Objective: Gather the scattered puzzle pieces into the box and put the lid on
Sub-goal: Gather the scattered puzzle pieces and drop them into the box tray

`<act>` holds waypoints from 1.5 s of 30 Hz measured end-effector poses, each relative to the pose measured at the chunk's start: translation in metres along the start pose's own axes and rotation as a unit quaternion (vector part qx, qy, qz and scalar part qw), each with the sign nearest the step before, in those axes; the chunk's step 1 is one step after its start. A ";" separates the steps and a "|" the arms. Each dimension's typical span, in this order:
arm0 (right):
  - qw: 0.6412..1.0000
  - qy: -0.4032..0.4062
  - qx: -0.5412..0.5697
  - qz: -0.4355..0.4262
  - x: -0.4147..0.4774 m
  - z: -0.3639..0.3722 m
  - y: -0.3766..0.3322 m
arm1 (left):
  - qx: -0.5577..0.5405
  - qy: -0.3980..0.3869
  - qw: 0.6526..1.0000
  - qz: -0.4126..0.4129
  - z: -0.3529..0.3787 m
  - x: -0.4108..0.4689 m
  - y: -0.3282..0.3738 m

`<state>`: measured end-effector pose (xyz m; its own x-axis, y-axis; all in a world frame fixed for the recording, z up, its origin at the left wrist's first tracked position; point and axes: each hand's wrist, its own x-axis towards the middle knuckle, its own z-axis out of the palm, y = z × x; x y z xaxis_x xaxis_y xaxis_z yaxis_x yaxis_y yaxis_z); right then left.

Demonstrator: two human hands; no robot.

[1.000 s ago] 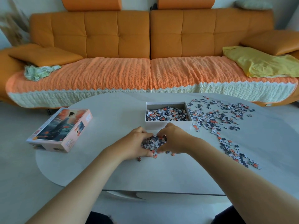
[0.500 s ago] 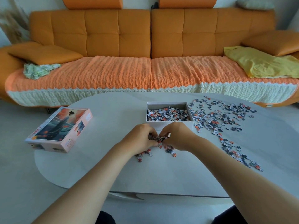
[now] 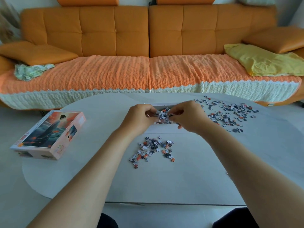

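Holds a bunch of puzzle pieces (image 3: 162, 115) over the box (image 3: 164, 128), left hand (image 3: 139, 116) and right hand (image 3: 189, 117) curled around it; loose pieces (image 3: 153, 148) on the table (image 3: 164, 183); lid (image 3: 49, 134) well apart.

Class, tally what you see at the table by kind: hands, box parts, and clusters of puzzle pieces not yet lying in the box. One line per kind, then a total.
Hands: 2 (left hand, right hand)
Box parts: 2 (open box, lid)
Clusters of pieces: 3 (handful held over the box by both hands, near patch, right patch)
Total: 7
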<state>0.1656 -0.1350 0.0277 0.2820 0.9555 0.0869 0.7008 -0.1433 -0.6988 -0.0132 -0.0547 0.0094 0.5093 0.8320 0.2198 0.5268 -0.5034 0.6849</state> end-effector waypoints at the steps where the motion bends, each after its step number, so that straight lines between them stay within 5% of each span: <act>1: 1.000 0.029 -0.004 -0.006 0.004 0.000 0.002 | 0.005 0.010 1.000 0.004 0.002 0.005 0.001; 4: 0.996 0.071 -0.052 -0.026 0.014 0.004 0.005 | 0.035 0.022 0.999 0.024 0.014 0.016 0.002; 10: 0.992 -0.023 -0.118 -0.024 0.017 0.014 0.016 | 0.156 -0.023 0.985 0.071 0.031 0.019 -0.008; 21: 0.980 0.005 -0.118 -0.158 -0.006 0.008 0.011 | 0.076 0.018 0.983 0.166 0.012 -0.018 -0.016; 28: 0.963 -0.134 -0.210 -0.100 -0.031 0.025 0.014 | 0.145 -0.184 0.966 0.113 0.026 -0.049 -0.036; 35: 0.965 -0.149 -0.188 -0.103 -0.044 0.024 0.012 | 0.136 -0.172 0.969 0.115 0.006 -0.061 -0.026; 41: 0.940 -0.239 -0.242 -0.034 -0.047 0.019 0.016 | 0.222 -0.283 0.933 0.014 -0.026 -0.067 -0.045; 45: 0.952 -0.214 -0.215 -0.040 -0.043 0.029 0.013 | 0.179 -0.251 0.951 0.010 -0.025 -0.066 -0.051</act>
<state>0.1438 -0.1707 -0.0057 -0.0109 0.9723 -0.2336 0.9385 -0.0707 -0.3380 -0.0908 -0.0784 -0.0221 0.7351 0.6509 -0.1897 0.6656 -0.6395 0.3847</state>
